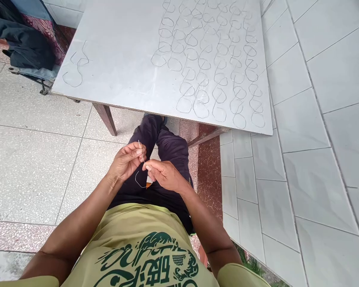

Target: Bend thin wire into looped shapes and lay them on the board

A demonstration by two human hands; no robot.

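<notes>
My left hand [131, 156] is above my lap, with thumb and fingers pinched on a thin, pale wire [135, 178]. One short end of the wire sticks up past the left fingertips. Close beside it, my right hand [164, 175] is closed on the same wire between thumb and forefinger. Below the hands the wire bends in an open curve, and part of it is hidden by the right hand. A small orange thing [148, 184], too covered to name, shows under the right hand.
In front stands a white-topped table [116, 52]. Many thin curled wires [203, 95] lie in rows on its right side. A few loose curled pieces [77, 73] lie at its left end. A folding chair [44, 75] is at far left; a tiled wall [302, 119] borders the right.
</notes>
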